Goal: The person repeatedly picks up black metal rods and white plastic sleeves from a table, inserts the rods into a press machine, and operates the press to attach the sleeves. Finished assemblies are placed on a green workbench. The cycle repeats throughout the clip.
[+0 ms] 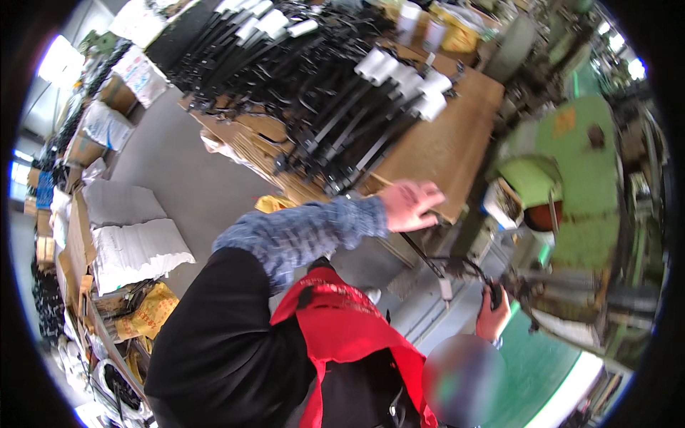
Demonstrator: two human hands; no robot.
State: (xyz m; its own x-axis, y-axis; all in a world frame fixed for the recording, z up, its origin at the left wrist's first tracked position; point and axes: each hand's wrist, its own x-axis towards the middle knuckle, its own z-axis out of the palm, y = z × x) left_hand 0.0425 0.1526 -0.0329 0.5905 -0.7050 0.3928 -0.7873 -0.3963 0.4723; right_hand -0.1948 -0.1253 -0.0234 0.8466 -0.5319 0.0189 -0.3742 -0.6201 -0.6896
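My left hand point(413, 206) is at the near edge of the table, fingers partly spread and blurred. A black metal rod point(420, 250) with a white sleeve point(445, 289) on its lower end runs down from beneath this hand; whether the fingers hold it is unclear. Beside the green machine point(580, 176), my right hand point(493, 314) is closed around a black part point(496, 295), only partly visible. A dark curved piece point(466, 263) extends left from near that part. Black rods with white sleeves point(404, 80) lie bundled on the table beyond my left hand.
Brown cardboard point(455, 155) covers the table, which also bears a large heap of black metal parts point(278, 80). A white container of small parts point(503, 203) stands by the machine. White sacks point(136, 251) and a box with a yellow bag point(152, 310) are at the left.
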